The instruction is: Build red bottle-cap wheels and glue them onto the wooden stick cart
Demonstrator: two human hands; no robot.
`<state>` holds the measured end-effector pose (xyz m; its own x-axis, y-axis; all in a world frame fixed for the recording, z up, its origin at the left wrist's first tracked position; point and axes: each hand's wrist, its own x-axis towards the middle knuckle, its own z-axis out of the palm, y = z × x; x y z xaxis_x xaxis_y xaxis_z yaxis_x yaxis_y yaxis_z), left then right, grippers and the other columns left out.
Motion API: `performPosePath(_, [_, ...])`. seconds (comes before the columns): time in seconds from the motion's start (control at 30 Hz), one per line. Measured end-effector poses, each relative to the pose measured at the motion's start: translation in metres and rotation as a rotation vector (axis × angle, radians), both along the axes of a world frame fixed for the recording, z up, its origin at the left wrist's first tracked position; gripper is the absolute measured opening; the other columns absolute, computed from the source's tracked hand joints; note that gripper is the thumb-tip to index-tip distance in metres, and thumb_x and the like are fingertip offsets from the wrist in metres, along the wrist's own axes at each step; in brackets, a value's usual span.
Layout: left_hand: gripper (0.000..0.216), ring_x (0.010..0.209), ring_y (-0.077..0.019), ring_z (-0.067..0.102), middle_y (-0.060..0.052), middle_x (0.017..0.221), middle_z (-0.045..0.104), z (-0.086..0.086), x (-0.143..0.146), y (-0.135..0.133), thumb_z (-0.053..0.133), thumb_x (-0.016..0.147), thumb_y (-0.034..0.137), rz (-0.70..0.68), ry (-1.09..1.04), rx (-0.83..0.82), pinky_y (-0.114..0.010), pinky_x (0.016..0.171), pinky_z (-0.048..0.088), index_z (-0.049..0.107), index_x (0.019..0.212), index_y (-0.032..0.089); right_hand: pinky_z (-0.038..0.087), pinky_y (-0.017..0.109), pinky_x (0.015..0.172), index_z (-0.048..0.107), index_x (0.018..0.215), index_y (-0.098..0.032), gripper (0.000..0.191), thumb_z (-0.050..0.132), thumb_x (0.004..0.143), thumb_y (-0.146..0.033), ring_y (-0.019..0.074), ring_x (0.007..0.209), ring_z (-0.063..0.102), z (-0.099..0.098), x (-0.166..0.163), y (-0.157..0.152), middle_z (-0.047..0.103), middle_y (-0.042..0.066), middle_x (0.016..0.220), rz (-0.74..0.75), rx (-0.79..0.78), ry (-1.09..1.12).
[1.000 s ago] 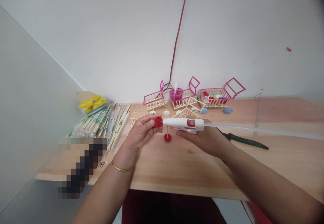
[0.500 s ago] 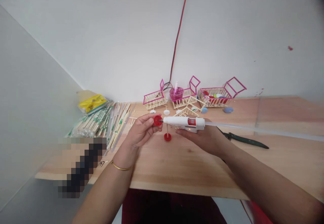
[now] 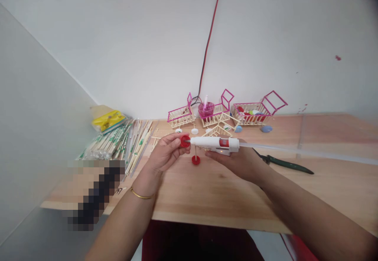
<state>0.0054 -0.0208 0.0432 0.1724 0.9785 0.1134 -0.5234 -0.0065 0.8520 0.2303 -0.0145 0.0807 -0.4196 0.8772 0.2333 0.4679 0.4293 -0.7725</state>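
Note:
My left hand (image 3: 167, 150) pinches a red bottle cap (image 3: 184, 143) between thumb and fingers, its hollow side turned to the right. My right hand (image 3: 234, 156) is closed around a white glue gun (image 3: 205, 141), whose nozzle points left into the cap. A long clear glue stick (image 3: 280, 152) sticks out of the gun's back end. Just below the nozzle, a second red cap (image 3: 195, 160) lies on the table with a thin wooden stick (image 3: 195, 151) standing up from it. The gun's handle and trigger are mostly hidden by my right hand.
Along the wall stand small stick-built carts (image 3: 180, 116), one holding a pink cup (image 3: 206, 109), another (image 3: 251, 113) full of coloured caps. Green-handled pliers (image 3: 291, 165) lie right. Bundled sticks (image 3: 109, 143) and a yellow packet (image 3: 108, 120) are left. White and blue caps (image 3: 266, 128) lie behind my hands.
Hardly anything differs: both hands keep their hold, with the nozzle still at the cap. The cap seems slightly tilted or shifted right against the nozzle.

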Motion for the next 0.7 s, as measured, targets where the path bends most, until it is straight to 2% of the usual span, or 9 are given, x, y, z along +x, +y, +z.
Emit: performPosePath(0.7, [0.035,0.068,-0.0139,0.068,-0.007,0.083,0.073,0.0009,0.0,-0.0004,0.081,0.067,0.029,-0.021,-0.016,-0.005,-0.025,0.067,0.056,0.073,0.097,0.013,0.048,0.03,0.061,0.063,0.081,-0.022,0.021,0.063,0.079,-0.043,0.0191,0.069,0.063,-0.0032,0.0017,0.0028,0.068,0.0,0.075,0.011,0.016,0.003])
